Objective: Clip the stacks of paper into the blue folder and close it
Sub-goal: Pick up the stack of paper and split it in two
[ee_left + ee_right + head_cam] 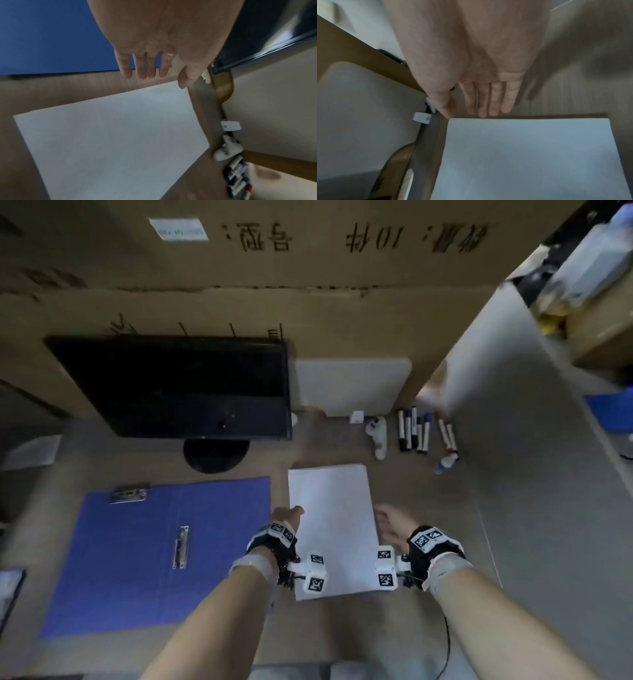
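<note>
Left hand and right hand flank the paper stack on the table, fingers straight, holding nothing; contact with the edges unclear. Blue folder lies open left of stack, nothing clipped inside.

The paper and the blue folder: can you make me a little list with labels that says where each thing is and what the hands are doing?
paper stack: flat on the desk, right of the folder
blue folder: lying open, nothing clipped in
folder clips: one at the top edge, one at the spine
left hand: open, at the stack's left edge
right hand: open, at the stack's right edge
markers: behind the paper
</note>
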